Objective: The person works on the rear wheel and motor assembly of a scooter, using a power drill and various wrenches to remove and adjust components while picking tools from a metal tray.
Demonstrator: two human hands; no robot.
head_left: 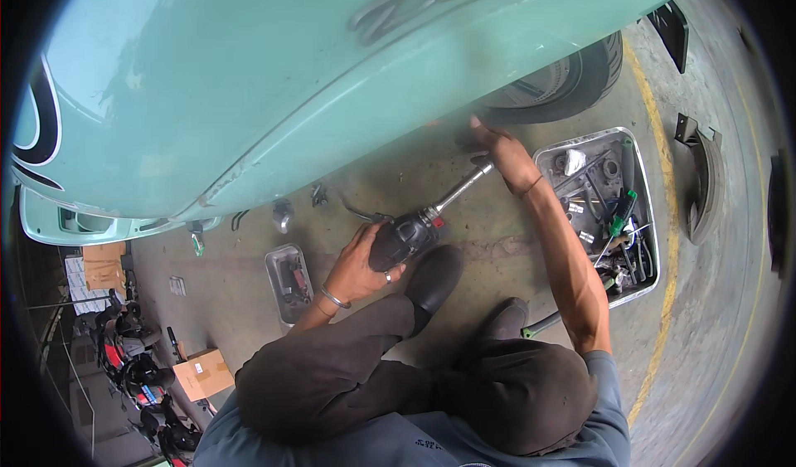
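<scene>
My left hand (358, 266) is wrapped round the body of a black cordless power wrench (406, 239). From its nose a long silver extension bar (464, 187) slants up to the right. The tip of that bar ends beside my right hand (509, 160), whose fingers are drawn together just under the lower edge of a mint-green scooter body panel (332, 127). Whatever those fingers hold is in shadow and cannot be made out. Behind my right hand stands the scooter's wheel with its black tyre (597, 73).
To the right lies a metal tray (653, 260) of hand tools, among them a green-handled screwdriver (622, 211). A smaller tray (270, 280) holds parts at left. A cardboard box (204, 374) and a curved dark part (706, 187) rest on the floor, which bears a yellow line (666, 152).
</scene>
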